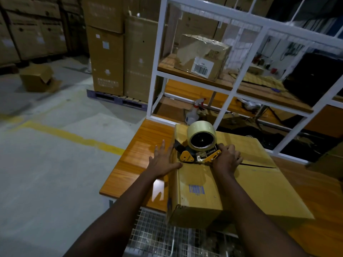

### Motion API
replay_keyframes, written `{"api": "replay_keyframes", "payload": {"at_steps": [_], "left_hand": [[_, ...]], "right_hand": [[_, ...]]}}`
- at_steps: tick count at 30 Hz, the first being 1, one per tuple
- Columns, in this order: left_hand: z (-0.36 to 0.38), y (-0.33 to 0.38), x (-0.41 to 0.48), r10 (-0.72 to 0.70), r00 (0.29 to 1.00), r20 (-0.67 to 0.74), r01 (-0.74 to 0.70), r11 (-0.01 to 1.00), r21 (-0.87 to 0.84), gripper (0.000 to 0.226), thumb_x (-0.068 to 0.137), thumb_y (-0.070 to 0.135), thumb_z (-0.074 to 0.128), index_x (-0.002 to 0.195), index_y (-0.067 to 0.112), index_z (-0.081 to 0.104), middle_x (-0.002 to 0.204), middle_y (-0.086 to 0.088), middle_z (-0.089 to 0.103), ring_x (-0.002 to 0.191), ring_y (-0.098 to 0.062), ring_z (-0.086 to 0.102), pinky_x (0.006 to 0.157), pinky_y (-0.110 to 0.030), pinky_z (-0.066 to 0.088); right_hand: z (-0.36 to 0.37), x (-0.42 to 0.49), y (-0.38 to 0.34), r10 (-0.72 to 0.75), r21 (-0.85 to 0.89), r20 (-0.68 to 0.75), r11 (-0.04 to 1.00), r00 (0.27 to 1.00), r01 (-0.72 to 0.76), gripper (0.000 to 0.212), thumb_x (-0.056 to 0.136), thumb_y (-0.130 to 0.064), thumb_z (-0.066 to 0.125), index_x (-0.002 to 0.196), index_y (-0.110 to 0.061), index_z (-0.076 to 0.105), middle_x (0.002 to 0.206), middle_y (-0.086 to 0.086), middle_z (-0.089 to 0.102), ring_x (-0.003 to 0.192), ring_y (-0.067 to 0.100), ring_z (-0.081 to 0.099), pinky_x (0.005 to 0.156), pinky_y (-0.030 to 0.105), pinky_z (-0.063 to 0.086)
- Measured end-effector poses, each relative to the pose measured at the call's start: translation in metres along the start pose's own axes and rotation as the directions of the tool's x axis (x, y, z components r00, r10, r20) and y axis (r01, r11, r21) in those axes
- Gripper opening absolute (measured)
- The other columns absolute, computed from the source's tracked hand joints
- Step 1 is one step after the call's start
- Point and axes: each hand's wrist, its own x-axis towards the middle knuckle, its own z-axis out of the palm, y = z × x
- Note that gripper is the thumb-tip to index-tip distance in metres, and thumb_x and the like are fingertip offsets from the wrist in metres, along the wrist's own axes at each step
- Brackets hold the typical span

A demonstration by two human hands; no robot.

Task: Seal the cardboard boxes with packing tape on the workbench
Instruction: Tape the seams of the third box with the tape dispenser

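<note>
A cardboard box (246, 184) with a blue barcode print lies on the wooden workbench (137, 160). Its top flaps meet at a seam that stays slightly gapped to the right. A tape dispenser (199, 147) with a clear tape roll and yellow body sits on the seam at the box's left edge. My right hand (227, 159) grips the dispenser's handle. My left hand (163, 162) lies flat with straight fingers against the box's left side, thumb on the top edge.
A white metal shelf frame (230, 93) stands behind the bench, holding a crumpled taped box (202, 54) and a spray bottle (194, 113). Tall stacked cartons (115, 52) on a pallet stand at the left. A wire mesh basket (167, 236) sits below the bench's near edge.
</note>
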Motion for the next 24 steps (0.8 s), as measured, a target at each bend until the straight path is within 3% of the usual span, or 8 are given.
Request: {"api": "replay_keyframes", "payload": {"at_steps": [5,9,15,24], "left_hand": [[-0.006,-0.003,0.015,0.035,0.998,0.054,-0.037,0.999,0.037,0.104,0.073,0.078,0.055,0.155,0.045,0.001,0.163,0.000,-0.021,0.149,-0.039,-0.013,0.111,-0.071,0.010],[-0.001,-0.006,0.018,0.031,0.999,-0.003,-0.031,0.998,0.049,0.101,0.071,0.075,0.053,0.155,0.043,0.007,0.165,0.005,-0.011,0.150,-0.035,-0.005,0.112,-0.068,0.015],[0.000,0.000,0.013,0.062,0.993,-0.101,-0.063,0.998,-0.002,0.084,0.064,0.073,0.046,0.143,0.050,0.032,0.164,0.004,0.009,0.149,-0.030,0.008,0.110,-0.064,0.022],[-0.002,0.005,0.010,0.041,0.993,-0.112,-0.036,0.998,0.048,0.079,0.065,0.073,0.039,0.140,0.048,0.037,0.161,0.004,0.018,0.146,-0.029,0.018,0.107,-0.066,0.027]], "right_hand": [[-0.001,0.001,-0.001,0.003,0.002,0.022,1.000,1.000,-0.003,0.018,0.081,-0.013,0.066,0.093,-0.026,0.064,0.098,0.005,0.049,0.090,0.031,0.046,0.091,0.046,0.033],[-0.002,0.004,0.003,0.003,0.005,0.035,1.000,0.999,-0.003,0.018,0.083,-0.013,0.065,0.094,-0.027,0.066,0.099,0.005,0.050,0.090,0.031,0.046,0.094,0.046,0.032],[-0.004,0.014,0.031,-0.035,-0.001,0.006,0.999,0.999,0.035,0.009,0.083,-0.022,0.068,0.089,-0.026,0.063,0.097,0.004,0.048,0.087,0.030,0.045,0.091,0.045,0.033],[-0.008,0.037,0.093,-0.032,-0.015,-0.058,0.999,0.998,0.032,0.012,0.084,-0.024,0.070,0.088,-0.028,0.059,0.093,0.003,0.043,0.085,0.028,0.042,0.095,0.046,0.035]]}}
